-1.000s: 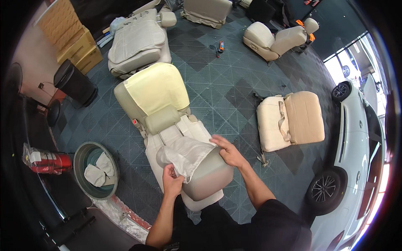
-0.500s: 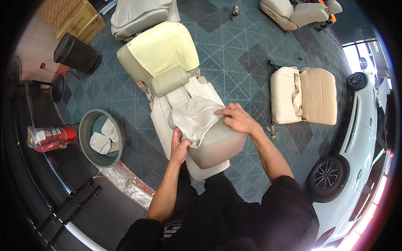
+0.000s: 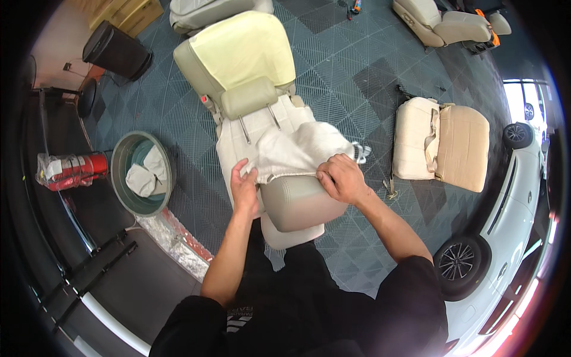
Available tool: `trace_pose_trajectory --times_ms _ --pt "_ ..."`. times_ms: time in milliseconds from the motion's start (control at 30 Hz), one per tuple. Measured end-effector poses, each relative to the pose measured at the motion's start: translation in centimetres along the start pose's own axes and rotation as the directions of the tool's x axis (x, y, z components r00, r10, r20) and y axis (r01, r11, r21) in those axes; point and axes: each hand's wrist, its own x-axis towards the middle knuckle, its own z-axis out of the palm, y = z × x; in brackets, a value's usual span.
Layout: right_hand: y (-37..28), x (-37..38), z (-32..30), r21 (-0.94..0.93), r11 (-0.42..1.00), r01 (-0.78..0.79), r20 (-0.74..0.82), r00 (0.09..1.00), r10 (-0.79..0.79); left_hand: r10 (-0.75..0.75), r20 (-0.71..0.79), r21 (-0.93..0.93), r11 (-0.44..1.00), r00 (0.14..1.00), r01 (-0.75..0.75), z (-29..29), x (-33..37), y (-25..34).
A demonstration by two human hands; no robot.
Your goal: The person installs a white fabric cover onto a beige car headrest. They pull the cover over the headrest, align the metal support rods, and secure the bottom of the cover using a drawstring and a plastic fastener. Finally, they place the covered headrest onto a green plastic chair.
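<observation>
A grey-beige leather headrest (image 3: 303,205) rests on the white-covered cushion of a car seat (image 3: 229,149) in front of me. A white fabric cover (image 3: 297,143) with a corded edge lies across the headrest's far part. My right hand (image 3: 344,178) grips that edge at the headrest's right, its thumb pressed against the cloth. At the left corner, my left hand (image 3: 245,187) is beside the edge with thumb and fingers apart. A second headrest (image 3: 250,98), with two metal posts, lies farther up against the yellowish seat back (image 3: 238,50).
A round tub (image 3: 119,193) with white cloths stands at left, beside a red fire extinguisher (image 3: 83,169). Behind them is a black bin (image 3: 116,50). Cream seat cushions (image 3: 461,146) lie on the tiled floor at right, near a white car (image 3: 505,202). Another seat (image 3: 458,27) is far right.
The cover's edge has been drawn straighter across the headrest, and its loose cloth now bunches farther right. My left hand has loosened from the cloth. The view has shifted slightly.
</observation>
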Motion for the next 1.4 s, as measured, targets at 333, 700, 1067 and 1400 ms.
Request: trace_pose_trajectory --times_ms 333,700,1067,1400 --pt "2.5 -4.6 4.7 -0.165 0.982 0.094 -0.115 0.987 -0.114 -0.465 0.284 -0.424 0.724 0.838 0.545 -1.7 1.8 1.5" --pt "4.0 -12.1 21.7 0.009 0.874 -0.485 0.491 0.764 0.418 -0.424 0.04 0.818 0.534 0.905 0.214 -5.8 13.3 -11.9" --pt "3.1 -12.5 22.7 0.089 0.903 -0.42 0.498 0.804 0.325 0.126 0.657 0.746 0.036 0.743 -0.665 15.4 19.7 -11.2" --pt "1.9 -17.1 16.3 0.67 0.136 -0.73 0.091 0.262 0.961 0.005 0.208 0.804 0.569 0.978 -0.174 12.9 23.3 -15.3"
